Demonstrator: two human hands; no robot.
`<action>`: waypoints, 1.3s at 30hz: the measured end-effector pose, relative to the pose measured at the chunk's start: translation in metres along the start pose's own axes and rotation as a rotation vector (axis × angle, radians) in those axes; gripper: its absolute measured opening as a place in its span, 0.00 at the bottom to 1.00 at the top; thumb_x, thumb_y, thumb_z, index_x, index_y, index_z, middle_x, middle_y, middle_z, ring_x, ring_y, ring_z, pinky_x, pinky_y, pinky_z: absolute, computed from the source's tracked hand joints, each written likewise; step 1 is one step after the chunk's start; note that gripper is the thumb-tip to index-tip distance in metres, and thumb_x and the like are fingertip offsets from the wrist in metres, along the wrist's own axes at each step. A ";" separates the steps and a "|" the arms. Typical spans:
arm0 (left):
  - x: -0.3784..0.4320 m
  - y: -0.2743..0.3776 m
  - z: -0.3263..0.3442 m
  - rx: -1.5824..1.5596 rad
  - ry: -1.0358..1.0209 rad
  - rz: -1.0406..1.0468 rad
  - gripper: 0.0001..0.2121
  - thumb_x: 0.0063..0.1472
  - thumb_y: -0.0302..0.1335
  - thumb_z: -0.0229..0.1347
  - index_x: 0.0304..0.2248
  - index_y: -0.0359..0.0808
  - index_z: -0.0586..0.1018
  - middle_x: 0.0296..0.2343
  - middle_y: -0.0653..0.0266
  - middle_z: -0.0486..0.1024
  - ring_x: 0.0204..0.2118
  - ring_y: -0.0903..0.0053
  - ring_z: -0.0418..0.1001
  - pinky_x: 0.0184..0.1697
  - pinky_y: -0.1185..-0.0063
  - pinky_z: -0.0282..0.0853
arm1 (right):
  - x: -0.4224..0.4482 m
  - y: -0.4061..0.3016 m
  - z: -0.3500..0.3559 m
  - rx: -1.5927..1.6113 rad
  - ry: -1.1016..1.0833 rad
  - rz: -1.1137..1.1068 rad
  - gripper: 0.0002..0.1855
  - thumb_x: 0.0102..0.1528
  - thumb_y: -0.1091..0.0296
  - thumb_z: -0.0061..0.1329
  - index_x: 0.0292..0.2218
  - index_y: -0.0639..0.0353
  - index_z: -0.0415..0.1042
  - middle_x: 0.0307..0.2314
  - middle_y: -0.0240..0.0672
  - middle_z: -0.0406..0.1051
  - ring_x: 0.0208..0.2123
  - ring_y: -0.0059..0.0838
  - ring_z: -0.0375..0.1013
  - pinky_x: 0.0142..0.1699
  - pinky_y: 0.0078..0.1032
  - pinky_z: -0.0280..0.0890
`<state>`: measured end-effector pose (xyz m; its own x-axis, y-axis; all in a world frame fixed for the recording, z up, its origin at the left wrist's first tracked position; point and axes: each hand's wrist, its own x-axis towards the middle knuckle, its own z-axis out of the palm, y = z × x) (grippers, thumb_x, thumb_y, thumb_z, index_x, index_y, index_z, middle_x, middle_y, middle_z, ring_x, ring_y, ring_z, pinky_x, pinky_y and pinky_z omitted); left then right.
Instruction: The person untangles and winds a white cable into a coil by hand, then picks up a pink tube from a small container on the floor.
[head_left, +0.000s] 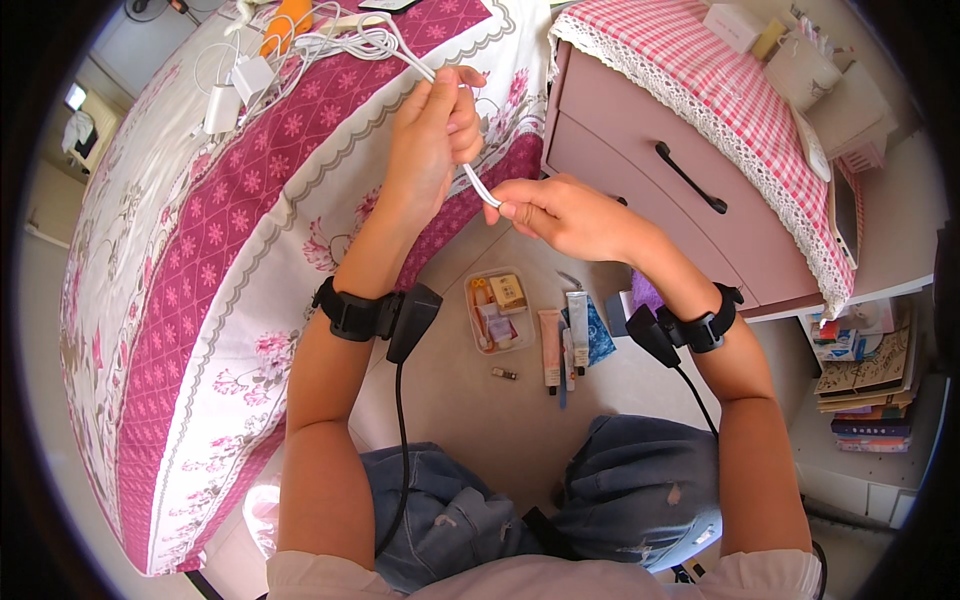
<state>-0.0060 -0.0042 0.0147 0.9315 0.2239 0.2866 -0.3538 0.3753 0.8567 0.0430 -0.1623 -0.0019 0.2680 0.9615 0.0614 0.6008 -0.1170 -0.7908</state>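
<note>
A white cable (478, 185), doubled into a bundle of strands, runs between my two hands. My left hand (442, 124) is closed around it over the side of the bed. Lower and to the right, my right hand (562, 214) pinches the end of the bundle between thumb and fingers. From my left hand the strands lead up to a coiled heap of white cable (367, 43) on the bed. Two white charger plugs (238, 94) lie beside that heap, and an orange object (287, 24) sits among the wires.
A floral bedspread (247, 217) covers the bed at left. At right stands a mauve drawer cabinet (675, 165) under a checked cloth (720, 67). On the floor are a clear plastic box (480, 343) of small items and several tubes (550, 345). Books (870, 382) fill a shelf at right.
</note>
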 end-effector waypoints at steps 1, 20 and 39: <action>0.000 0.001 -0.001 0.007 0.020 0.009 0.14 0.61 0.36 0.34 0.33 0.31 0.62 0.12 0.77 0.49 0.12 0.91 0.43 0.14 0.90 0.41 | 0.001 0.001 0.000 0.000 0.000 -0.002 0.10 0.55 0.66 0.31 0.32 0.58 0.65 0.14 0.31 0.60 0.18 0.19 0.59 0.26 0.19 0.56; 0.006 0.022 -0.011 0.037 0.075 0.148 0.14 0.61 0.34 0.33 0.32 0.31 0.64 0.12 0.76 0.47 0.13 0.91 0.43 0.15 0.89 0.40 | -0.016 0.068 -0.014 0.272 -0.105 0.236 0.10 0.55 0.66 0.30 0.34 0.59 0.61 0.16 0.27 0.59 0.20 0.17 0.60 0.28 0.16 0.57; 0.002 -0.005 0.007 0.079 -0.069 -0.100 0.18 0.61 0.41 0.30 0.24 0.36 0.63 0.10 0.77 0.46 0.12 0.89 0.42 0.15 0.88 0.40 | -0.018 0.071 -0.019 0.248 0.258 0.246 0.28 0.53 0.47 0.32 0.45 0.62 0.58 0.35 0.40 0.66 0.40 0.27 0.63 0.45 0.23 0.56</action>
<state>-0.0018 -0.0122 0.0140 0.9663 0.1253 0.2248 -0.2539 0.3201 0.9127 0.0954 -0.1926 -0.0477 0.5792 0.8149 -0.0222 0.3047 -0.2417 -0.9213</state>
